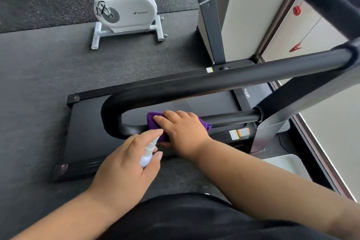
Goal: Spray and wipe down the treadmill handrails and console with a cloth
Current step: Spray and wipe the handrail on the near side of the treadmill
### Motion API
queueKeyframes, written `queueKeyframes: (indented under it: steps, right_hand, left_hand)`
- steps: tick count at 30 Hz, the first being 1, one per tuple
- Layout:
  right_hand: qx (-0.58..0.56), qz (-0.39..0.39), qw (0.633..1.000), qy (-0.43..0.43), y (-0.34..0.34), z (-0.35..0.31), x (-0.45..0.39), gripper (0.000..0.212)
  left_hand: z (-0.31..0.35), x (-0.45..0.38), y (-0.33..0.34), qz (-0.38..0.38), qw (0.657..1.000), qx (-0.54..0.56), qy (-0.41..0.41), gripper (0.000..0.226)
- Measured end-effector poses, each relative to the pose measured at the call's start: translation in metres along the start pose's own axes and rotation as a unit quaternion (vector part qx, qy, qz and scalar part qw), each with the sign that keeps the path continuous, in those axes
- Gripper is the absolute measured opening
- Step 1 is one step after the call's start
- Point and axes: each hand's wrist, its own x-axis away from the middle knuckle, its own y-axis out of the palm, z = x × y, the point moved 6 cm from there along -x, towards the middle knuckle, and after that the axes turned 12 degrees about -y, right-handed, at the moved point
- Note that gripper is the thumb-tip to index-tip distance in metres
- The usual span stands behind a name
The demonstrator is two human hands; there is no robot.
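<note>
right grip (182,129) curled over a purple cloth (155,122), pressing it on the black handrail (229,118).
left grip (124,163) closed round a white spray bottle (149,152), nozzle just beside the cloth, above the treadmill deck (87,132).

purple cloth (155,122): bunched on black handrail (229,118) | white spray bottle (149,152): tilted toward cloth
</note>
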Motion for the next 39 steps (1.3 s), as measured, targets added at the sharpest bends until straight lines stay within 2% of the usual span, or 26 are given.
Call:
queueKeyframes:
  steps: [5,11,17,20,25,29,34,39]
  right_hand:
    - [0.018,0.000,0.997,0.070,-0.011,0.058,0.045,0.077]
    - [0.025,0.017,0.985,0.169,-0.029,0.142,0.115,0.068]
    - [0.035,0.028,0.977,0.208,-0.030,0.145,0.109,0.055]
    - [0.029,0.016,0.980,0.197,-0.029,0.127,0.091,0.056]
    - [0.023,-0.026,0.993,0.114,-0.021,0.087,0.058,0.069]
    - [0.008,-0.077,0.995,0.064,-0.019,0.104,0.067,0.080]
    - [0.008,-0.082,0.992,0.094,-0.025,0.145,0.091,0.082]
    - [0.035,-0.050,0.991,0.119,-0.024,0.144,0.094,0.081]
  left_hand:
    - [0.021,-0.006,0.015,-0.020,1.000,-0.012,-0.007,0.048]
    - [0.042,-0.009,0.026,-0.018,1.000,-0.009,-0.011,0.044]
    - [0.044,-0.009,0.027,-0.022,0.999,-0.033,-0.032,0.053]
    - [0.043,-0.008,0.025,-0.028,0.998,-0.035,-0.045,0.057]
    - [0.052,-0.012,0.032,-0.032,0.998,-0.028,-0.043,0.052]
    - [0.067,-0.019,0.043,-0.043,0.998,-0.040,-0.025,0.047]
    - [0.070,-0.023,0.043,-0.028,0.998,-0.036,-0.038,0.052]
    - [0.048,-0.013,0.033,-0.005,0.996,-0.014,-0.091,0.062]
